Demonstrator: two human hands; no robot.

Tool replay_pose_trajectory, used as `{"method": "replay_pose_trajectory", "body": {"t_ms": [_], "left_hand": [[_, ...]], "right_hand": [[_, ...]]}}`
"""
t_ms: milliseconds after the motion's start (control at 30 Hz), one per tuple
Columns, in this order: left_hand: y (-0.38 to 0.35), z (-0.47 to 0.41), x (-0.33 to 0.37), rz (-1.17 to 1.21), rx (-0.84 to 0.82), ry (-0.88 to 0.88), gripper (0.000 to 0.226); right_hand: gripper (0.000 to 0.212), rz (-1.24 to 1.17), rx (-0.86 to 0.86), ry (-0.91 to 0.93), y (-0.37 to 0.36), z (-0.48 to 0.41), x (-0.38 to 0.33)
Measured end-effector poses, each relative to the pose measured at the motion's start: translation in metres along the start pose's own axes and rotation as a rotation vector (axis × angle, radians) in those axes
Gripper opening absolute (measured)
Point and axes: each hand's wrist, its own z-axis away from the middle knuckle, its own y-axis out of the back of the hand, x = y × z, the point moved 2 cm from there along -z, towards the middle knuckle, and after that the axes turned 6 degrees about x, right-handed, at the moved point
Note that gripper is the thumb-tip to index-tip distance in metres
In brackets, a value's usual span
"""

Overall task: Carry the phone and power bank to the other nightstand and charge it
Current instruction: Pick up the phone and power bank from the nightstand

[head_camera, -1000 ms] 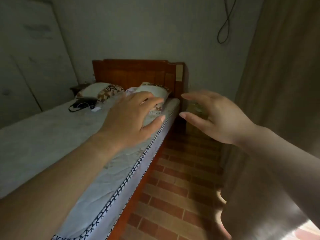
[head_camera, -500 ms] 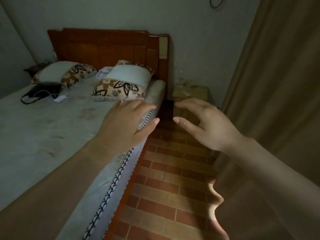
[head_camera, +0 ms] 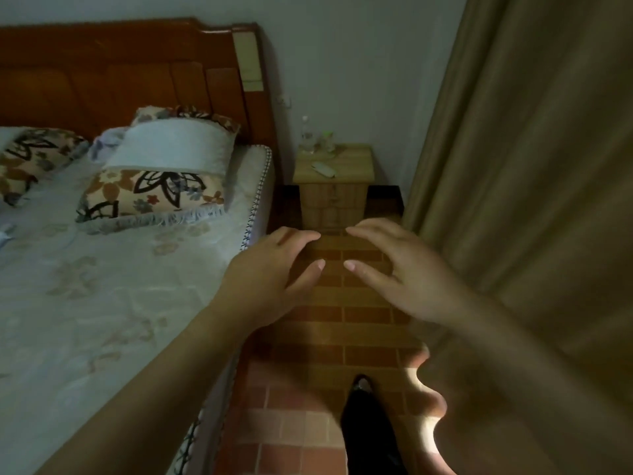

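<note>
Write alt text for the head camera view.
Two empty, open hands, left hand and right hand, reach above a brick-patterned floor toward a light wooden nightstand beside a white-sheeted bed. A small white oblong object lies on it.

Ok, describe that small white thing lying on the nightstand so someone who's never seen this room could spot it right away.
Find the wooden headboard of the bed; just right of it, against the wall, stands a light wooden nightstand. The small white object lies flat near the front of its top. Unlike the clear bottles standing upright at the back, it is low, elongated and opaque; what it is cannot be told.
</note>
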Motion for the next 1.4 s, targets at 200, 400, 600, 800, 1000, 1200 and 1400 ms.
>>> {"method": "replay_pose_trajectory", "body": {"t_ms": [200, 400, 600, 800, 1000, 1200, 1400], "left_hand": [[-0.052, -0.153, -0.051, -0.047, -0.017, 0.036, 0.046], [-0.091, -0.277, -0.098, -0.020, -0.005, 0.110, 0.045], [-0.128, -0.382, -0.164, -0.004, 0.001, 0.187, 0.048], [-0.191, -0.511, -0.255, 0.009, -0.015, 0.194, 0.044], [-0.251, -0.626, -0.339, 0.018, -0.089, 0.215, 0.042], [-0.316, -0.687, -0.412, 0.021, -0.173, 0.326, 0.041], [-0.393, -0.724, -0.479, 0.025, -0.244, 0.502, 0.042]], "right_hand": [[0.058, 0.018, -0.033, -0.079, 0.000, -0.134, 0.114], [0.056, 0.022, -0.093, -0.092, -0.010, -0.255, 0.205], [0.053, -0.010, -0.127, -0.095, -0.034, -0.372, 0.276], [0.050, -0.008, -0.114, -0.123, -0.073, -0.503, 0.356], [0.048, -0.024, -0.129, -0.220, -0.116, -0.619, 0.436], [0.050, -0.035, -0.227, -0.192, -0.176, -0.702, 0.512], [0.052, -0.073, -0.425, -0.156, -0.269, -0.772, 0.595]]}}
